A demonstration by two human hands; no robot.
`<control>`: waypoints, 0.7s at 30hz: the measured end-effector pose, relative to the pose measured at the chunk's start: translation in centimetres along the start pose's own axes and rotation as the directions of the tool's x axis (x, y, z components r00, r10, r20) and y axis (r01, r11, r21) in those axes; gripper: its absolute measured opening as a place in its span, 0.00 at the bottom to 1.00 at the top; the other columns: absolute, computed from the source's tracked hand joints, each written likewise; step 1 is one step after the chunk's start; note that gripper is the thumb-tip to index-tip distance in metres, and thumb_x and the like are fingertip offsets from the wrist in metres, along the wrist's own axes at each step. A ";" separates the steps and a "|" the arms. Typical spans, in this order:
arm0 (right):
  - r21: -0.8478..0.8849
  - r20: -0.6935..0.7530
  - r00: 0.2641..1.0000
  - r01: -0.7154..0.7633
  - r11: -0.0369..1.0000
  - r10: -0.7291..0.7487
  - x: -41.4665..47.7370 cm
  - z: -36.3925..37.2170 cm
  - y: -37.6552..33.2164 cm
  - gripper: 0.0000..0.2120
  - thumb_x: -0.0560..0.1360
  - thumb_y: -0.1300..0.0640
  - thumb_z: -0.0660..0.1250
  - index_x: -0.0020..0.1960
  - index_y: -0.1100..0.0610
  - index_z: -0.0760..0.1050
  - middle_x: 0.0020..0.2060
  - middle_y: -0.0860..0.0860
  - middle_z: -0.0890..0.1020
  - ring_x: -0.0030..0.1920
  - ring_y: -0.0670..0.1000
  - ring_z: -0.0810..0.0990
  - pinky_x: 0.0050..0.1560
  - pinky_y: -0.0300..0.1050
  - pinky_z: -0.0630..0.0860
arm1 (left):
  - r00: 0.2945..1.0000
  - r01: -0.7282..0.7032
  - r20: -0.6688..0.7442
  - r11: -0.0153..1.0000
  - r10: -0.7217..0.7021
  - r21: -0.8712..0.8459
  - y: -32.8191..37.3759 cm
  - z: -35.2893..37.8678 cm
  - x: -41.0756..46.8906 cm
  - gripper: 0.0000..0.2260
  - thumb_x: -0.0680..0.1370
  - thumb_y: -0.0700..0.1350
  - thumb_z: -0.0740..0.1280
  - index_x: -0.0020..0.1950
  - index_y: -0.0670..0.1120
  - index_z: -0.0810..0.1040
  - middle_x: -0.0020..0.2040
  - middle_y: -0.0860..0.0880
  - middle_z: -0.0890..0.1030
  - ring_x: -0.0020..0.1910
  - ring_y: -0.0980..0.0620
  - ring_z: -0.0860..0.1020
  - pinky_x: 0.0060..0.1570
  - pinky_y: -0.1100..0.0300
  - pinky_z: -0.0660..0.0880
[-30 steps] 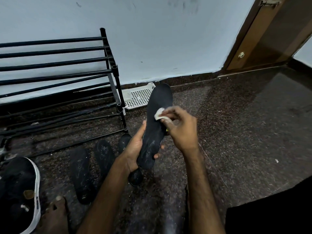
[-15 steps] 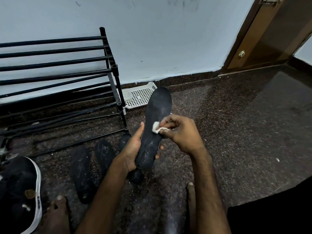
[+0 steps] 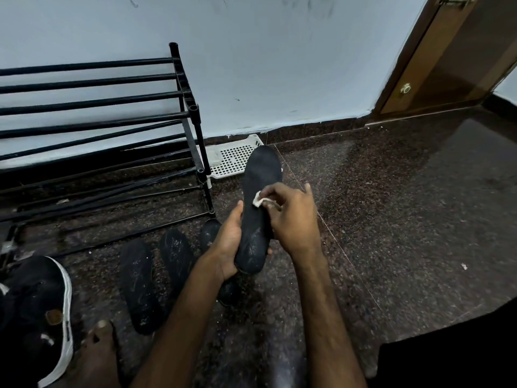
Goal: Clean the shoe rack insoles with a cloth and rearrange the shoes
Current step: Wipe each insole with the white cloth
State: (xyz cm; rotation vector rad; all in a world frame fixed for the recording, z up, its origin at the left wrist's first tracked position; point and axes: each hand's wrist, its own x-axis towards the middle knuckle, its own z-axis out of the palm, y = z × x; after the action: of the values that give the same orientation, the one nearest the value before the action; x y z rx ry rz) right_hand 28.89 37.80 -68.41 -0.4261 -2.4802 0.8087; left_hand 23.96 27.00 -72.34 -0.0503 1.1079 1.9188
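Black tubular metal shoe rack (image 3: 92, 130) stood along the floor's left edge, against the wall. Long black foam insole (image 3: 258, 214) was held off the floor, heel low, toe pointing toward the wall. Left hand (image 3: 226, 247) gripped its heel end from beneath. Right hand (image 3: 291, 217), nearer mid-length, pinched a small white cloth wad (image 3: 258, 199) against its face. Judged: next stroke should follow that long axis.

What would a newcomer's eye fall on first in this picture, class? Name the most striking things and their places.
At the centre, the left hand holds up a black insole while the right hand pinches a small white cloth against it. To the left stands a black shoe rack, with more insoles lying on the floor before it. A black shoe with a white sole sits at the bottom left.
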 end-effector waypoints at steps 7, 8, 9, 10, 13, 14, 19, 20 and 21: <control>0.295 0.284 0.958 -0.060 0.954 -0.028 -0.2 0.4 0.4 0.09 0.68 0.64 0.74 0.43 0.50 0.82 0.38 0.41 0.85 0.41 0.40 0.84 0.59 0.58 0.77 | 0.999 -0.025 -0.029 0.993 0.022 -0.119 0.4 -0.7 0.1 0.29 0.83 0.61 0.50 0.45 0.44 0.85 0.40 0.44 0.84 0.33 0.48 0.80 0.29 0.58 0.75; 0.227 0.232 0.973 -0.057 0.972 0.003 -0.2 0.3 1.2 0.10 0.68 0.63 0.73 0.43 0.48 0.81 0.37 0.39 0.85 0.40 0.39 0.84 0.60 0.60 0.76 | 0.999 -0.033 -0.028 0.991 0.030 -0.130 0.3 -0.9 0.2 0.30 0.83 0.61 0.50 0.45 0.44 0.85 0.39 0.43 0.83 0.31 0.48 0.79 0.27 0.58 0.75; 0.140 0.156 0.987 -0.054 0.989 0.032 -0.1 0.3 1.9 0.11 0.69 0.62 0.73 0.43 0.46 0.80 0.36 0.37 0.84 0.40 0.39 0.83 0.63 0.62 0.73 | 0.999 -0.042 -0.023 0.991 0.040 -0.127 0.3 -0.8 0.2 0.29 0.83 0.60 0.51 0.46 0.43 0.84 0.38 0.43 0.81 0.30 0.48 0.79 0.26 0.58 0.75; 0.068 0.089 0.995 -0.058 0.996 0.051 0.0 0.2 2.2 0.11 0.69 0.62 0.73 0.43 0.45 0.79 0.35 0.37 0.83 0.40 0.39 0.82 0.68 0.63 0.68 | 0.999 -0.047 -0.025 0.993 0.044 -0.111 0.1 -0.7 0.3 0.28 0.83 0.60 0.51 0.48 0.42 0.83 0.38 0.43 0.80 0.30 0.48 0.79 0.26 0.58 0.75; 0.085 0.065 0.998 -0.009 0.996 0.004 0.1 0.6 0.6 0.08 0.70 0.62 0.74 0.43 0.49 0.81 0.38 0.39 0.85 0.40 0.39 0.82 0.74 0.59 0.57 | 0.998 -0.057 -0.036 0.997 0.055 -0.060 0.0 -0.4 0.4 0.27 0.83 0.62 0.50 0.52 0.43 0.81 0.39 0.44 0.83 0.31 0.48 0.81 0.29 0.57 0.77; 0.149 0.108 0.993 0.021 0.989 -0.037 0.0 0.7 -0.1 0.08 0.69 0.62 0.74 0.43 0.50 0.82 0.39 0.39 0.85 0.40 0.38 0.82 0.74 0.59 0.57 | 0.998 -0.051 -0.039 0.996 0.048 -0.074 0.1 -0.6 0.6 0.28 0.83 0.62 0.49 0.52 0.43 0.81 0.41 0.44 0.84 0.34 0.48 0.83 0.32 0.58 0.78; 0.204 0.140 0.990 -0.023 0.979 -0.006 -0.2 0.6 -0.2 0.06 0.70 0.61 0.75 0.44 0.51 0.82 0.39 0.40 0.85 0.41 0.38 0.83 0.75 0.46 0.59 | 0.998 -0.063 -0.032 0.993 0.061 -0.097 0.1 -0.7 0.4 0.28 0.83 0.61 0.48 0.55 0.44 0.81 0.47 0.44 0.86 0.42 0.50 0.85 0.38 0.58 0.81; 0.105 0.057 0.998 -0.031 0.994 0.025 -0.1 0.6 0.1 0.06 0.71 0.61 0.74 0.46 0.51 0.82 0.40 0.41 0.85 0.41 0.40 0.82 0.77 0.42 0.51 | 0.998 -0.058 -0.039 0.994 0.055 -0.089 -0.2 -0.4 0.4 0.27 0.83 0.61 0.48 0.56 0.44 0.80 0.46 0.45 0.86 0.42 0.50 0.85 0.38 0.59 0.81; 0.023 -0.014 0.999 -0.039 0.999 0.039 -0.1 0.7 0.1 0.07 0.72 0.62 0.73 0.47 0.51 0.81 0.41 0.42 0.85 0.42 0.42 0.82 0.77 0.42 0.47 | 0.998 -0.049 -0.049 0.995 0.045 -0.092 -0.5 0.0 0.4 0.26 0.83 0.60 0.49 0.56 0.44 0.80 0.47 0.44 0.86 0.43 0.50 0.85 0.39 0.58 0.81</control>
State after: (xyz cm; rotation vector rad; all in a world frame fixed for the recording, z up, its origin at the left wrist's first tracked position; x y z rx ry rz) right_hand 28.61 37.55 -69.02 -0.4719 -2.4541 0.8458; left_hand 24.08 27.38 -72.81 -0.1220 1.0581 2.0200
